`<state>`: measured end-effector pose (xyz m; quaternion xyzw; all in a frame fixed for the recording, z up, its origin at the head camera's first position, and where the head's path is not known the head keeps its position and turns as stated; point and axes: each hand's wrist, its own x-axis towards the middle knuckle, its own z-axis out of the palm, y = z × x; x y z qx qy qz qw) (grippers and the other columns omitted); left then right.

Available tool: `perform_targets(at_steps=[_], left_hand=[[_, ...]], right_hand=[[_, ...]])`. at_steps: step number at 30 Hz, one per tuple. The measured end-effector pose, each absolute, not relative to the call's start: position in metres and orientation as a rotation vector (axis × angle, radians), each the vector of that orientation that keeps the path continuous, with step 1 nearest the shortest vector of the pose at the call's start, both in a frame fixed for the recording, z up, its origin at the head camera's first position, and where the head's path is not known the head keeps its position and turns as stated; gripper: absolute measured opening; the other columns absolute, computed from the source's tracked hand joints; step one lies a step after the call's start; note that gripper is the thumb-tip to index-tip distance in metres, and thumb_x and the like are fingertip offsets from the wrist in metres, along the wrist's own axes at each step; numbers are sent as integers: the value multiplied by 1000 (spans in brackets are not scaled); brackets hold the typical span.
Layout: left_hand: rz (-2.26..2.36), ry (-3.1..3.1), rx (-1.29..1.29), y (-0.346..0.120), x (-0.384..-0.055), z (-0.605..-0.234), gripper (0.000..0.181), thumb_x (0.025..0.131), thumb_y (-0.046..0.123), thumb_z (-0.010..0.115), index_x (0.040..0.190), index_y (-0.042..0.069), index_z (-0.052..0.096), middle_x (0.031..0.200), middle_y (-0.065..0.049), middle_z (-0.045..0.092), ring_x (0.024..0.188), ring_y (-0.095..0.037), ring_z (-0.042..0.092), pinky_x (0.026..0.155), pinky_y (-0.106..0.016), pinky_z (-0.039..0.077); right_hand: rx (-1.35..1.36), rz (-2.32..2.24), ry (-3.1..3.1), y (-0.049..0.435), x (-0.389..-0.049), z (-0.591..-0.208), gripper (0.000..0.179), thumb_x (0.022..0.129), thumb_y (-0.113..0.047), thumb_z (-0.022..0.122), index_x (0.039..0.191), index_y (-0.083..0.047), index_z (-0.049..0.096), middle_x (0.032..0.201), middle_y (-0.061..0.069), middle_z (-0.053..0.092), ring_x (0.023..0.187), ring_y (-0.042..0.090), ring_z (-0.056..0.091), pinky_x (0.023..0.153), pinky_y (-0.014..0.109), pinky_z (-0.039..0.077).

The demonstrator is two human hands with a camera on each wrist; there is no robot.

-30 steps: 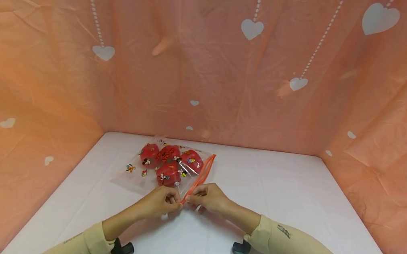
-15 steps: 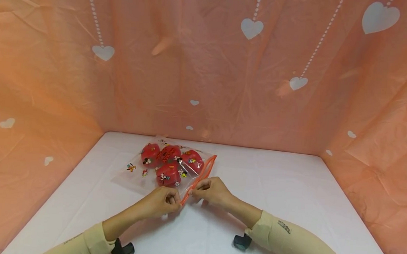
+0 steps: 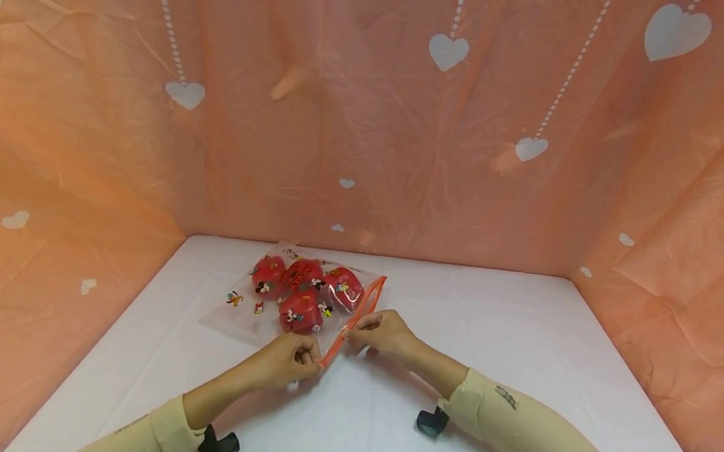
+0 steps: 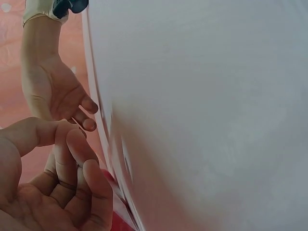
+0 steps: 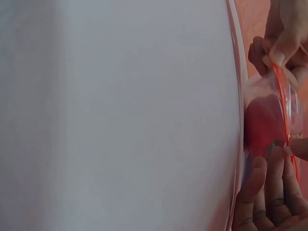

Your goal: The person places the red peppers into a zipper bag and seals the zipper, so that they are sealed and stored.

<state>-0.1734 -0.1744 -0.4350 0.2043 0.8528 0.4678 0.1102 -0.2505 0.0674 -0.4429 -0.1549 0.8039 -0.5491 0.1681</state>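
A clear zip bag (image 3: 231, 319) printed with cartoon figures lies on the table, holding several round red things (image 3: 300, 312). An orange zip strip (image 3: 372, 295) runs along its right edge. My left hand (image 3: 291, 360) pinches the near corner of that strip, fingers curled. Farther along the strip, my right hand (image 3: 385, 333) pinches a small pale slider (image 5: 288, 150) between thumb and fingers, as the right wrist view shows. Beyond the right hand the two orange lines of the strip spread apart; between the hands they run close together.
A white cloth covers the table (image 3: 489, 323). Peach curtains (image 3: 372, 112) with white hearts hang behind it and at both sides. A black device sits under each wrist, the left one (image 3: 218, 445) and the right one (image 3: 432, 422), close over the tabletop.
My right hand has slid along the orange strip, away from my left hand and toward the far end. The left hand has stayed at the near corner, and the bag has hardly shifted.
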Motion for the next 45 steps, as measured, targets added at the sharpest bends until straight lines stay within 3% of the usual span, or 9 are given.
perform_targets(at_steps=[18, 28, 45], left_hand=[[1348, 2480, 638, -178, -171, -433, 13, 94, 4, 76, 85, 7, 66, 74, 4, 58, 71, -9, 52, 63, -21, 42], [1367, 2485, 659, -179, -171, -432, 12, 92, 3, 75, 84, 6, 66, 73, 5, 59, 69, -6, 52, 63, -21, 43], [1400, 2471, 652, -179, -171, -432, 13, 92, 2, 74, 83, 6, 65, 72, 5, 59, 66, -7, 52, 60, -21, 42]], right_hand=[[-425, -1583, 2347, 77, -280, -441, 14, 97, -10, 79, 100, 4, 79, 87, 16, 80, 67, 13, 74, 55, 25, 53], [-391, -1588, 2381, 80, -289, -434, 9, 97, -10, 79, 93, -3, 77, 80, 8, 79, 67, 17, 75, 53, 25, 50], [-290, -1647, 2398, 90, -308, -431, 15, 93, -18, 85, 92, -5, 78, 88, 14, 80, 68, 21, 75, 58, 31, 59]])
